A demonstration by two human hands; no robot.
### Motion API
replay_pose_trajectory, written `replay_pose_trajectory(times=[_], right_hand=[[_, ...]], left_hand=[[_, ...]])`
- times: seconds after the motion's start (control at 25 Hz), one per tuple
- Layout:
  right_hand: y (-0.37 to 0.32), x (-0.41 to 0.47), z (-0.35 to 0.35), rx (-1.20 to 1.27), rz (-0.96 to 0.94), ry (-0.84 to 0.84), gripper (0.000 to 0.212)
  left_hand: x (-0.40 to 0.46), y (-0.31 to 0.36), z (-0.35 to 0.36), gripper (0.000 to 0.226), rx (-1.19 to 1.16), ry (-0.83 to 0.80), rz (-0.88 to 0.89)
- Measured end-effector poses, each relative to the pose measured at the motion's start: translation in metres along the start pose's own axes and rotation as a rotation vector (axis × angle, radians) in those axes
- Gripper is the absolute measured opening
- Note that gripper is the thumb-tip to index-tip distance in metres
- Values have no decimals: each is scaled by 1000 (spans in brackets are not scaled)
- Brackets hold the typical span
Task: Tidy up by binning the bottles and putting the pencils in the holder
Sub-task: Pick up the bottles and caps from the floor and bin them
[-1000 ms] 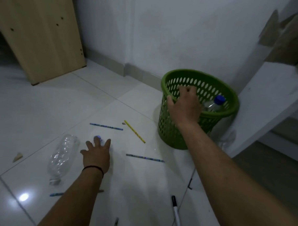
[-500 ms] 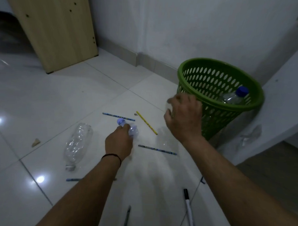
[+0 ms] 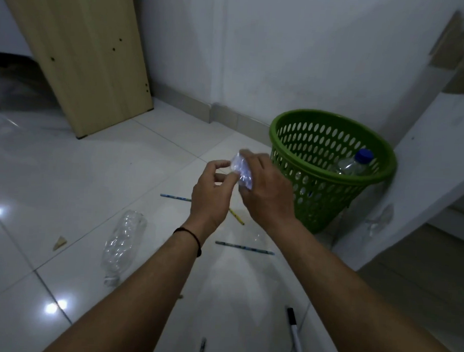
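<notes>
Altogether three bottles (image 3: 123,247), three pencils (image 3: 244,248)

A single head-worn wide-angle camera is looking forward and down from above the person's forearms, which are reaching in from the bottom edge. It is facing a corner of the room, taking in the tiled floor (image 3: 65,184) below and the white wall (image 3: 297,51) above. The hands are sitting near the lens, the green basket (image 3: 317,206) farther off. Straight lines are bending toward the frame's edges, probably from lens distortion. No second view is sharing the scene.
</notes>
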State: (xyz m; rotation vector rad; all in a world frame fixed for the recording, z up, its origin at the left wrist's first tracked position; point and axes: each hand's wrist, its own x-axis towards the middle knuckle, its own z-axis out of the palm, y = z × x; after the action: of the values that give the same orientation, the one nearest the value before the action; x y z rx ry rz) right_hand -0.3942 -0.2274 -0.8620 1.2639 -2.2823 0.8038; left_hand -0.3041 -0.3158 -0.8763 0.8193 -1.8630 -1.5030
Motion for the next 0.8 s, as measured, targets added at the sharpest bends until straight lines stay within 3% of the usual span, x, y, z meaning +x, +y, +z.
replay_pose_trajectory(times=[0.16,0.24,0.36,0.44,0.6,0.8], right_hand=[[19,49,-38,-47,55,309,62],[41,67,-52,-92,176,339,62],[71,69,-52,-125,395,80,70],[72,58,-42,-177,446,-61,66],[30,25,-11,-270,183,-59,39],[-23,-11,42,-195,-45,-207,33]], left_hand=[[3,0,1,14,367,-10,72],[5,-1,9,15,547,-43,107],[11,-1,22,23,692,-32,152],[14,-1,23,25,761,6,178],[13,-20,0,28,895,55,136],[-4,-86,-71,43,1147,93,-147]])
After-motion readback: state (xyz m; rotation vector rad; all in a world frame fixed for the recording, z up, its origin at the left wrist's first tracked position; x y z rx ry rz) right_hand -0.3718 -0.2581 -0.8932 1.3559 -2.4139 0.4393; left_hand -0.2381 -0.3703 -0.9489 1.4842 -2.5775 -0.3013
